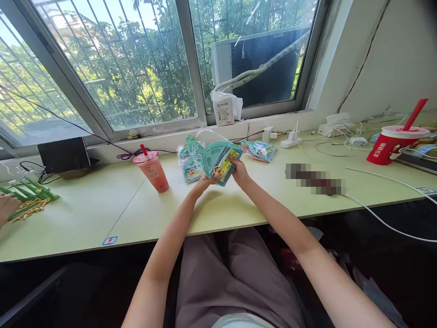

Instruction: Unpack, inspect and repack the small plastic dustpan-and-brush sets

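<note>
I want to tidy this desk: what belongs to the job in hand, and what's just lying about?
Likely part of the job:
teal pack, held by left hand and right hand;
similar pack to its left;
another teal pack to its right.

Apparently just lying about:
pink drink cup;
red cup;
dark screen;
white box.

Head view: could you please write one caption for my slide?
Both hands hold a teal fan-shaped pack over a pale yellow desk, with a lidded drink cup standing to the left.

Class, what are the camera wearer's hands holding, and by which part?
A teal item with a yellow label: the left hand holds its lower-left edge, the right hand its right edge.
</note>
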A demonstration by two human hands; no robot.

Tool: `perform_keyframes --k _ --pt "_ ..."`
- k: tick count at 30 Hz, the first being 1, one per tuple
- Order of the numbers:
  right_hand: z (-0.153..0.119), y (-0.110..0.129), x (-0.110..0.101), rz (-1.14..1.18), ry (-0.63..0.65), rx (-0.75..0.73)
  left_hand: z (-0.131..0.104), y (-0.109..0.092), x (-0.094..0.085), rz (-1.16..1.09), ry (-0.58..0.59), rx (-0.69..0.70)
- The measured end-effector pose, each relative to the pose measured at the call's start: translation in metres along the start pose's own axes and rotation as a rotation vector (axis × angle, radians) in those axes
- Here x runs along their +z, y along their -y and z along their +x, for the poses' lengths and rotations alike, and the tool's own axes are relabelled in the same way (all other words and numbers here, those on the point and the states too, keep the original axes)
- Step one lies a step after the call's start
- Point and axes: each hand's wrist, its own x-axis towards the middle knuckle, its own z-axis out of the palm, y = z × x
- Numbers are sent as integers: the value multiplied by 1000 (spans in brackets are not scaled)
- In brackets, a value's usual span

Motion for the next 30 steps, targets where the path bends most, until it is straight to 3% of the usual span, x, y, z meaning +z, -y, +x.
perform_keyframes --k 3,5,9,12,17,19,21,25,26,28,30 --pt "-1 2 0 28 -67 -36 -4 -3 7 58 307 -80" --pt "0 3 0 40 -105 -54 -5 -5 9 83 389 -67" --pt "1 2 1 49 -140 -79 -1 -5 3 78 144 12" --pt "-1 -2 2 34 -109 -79 5 0 -5 -59 -20 63" --pt "-6 -7 5 -21 -67 -77 10 4 -8 -276 -132 102" --pt "-6 -6 5 -24 -76 -94 8 5 -5 -253 -116 69" --pt "-6 -4 5 -30 -88 -114 4 6 -1 -202 -23 11" --pt "-5 2 4 -17 -98 -134 -6 3 8 -101 385 -119" --pt "-5 3 4 -4 -97 -138 -7 2 9 -88 442 -137" --pt "-5 3 4 22 -99 -147 -7 1 10 -86 422 -138" --pt "-5 3 4 17 -94 -156 -3 3 8 -102 294 -103"
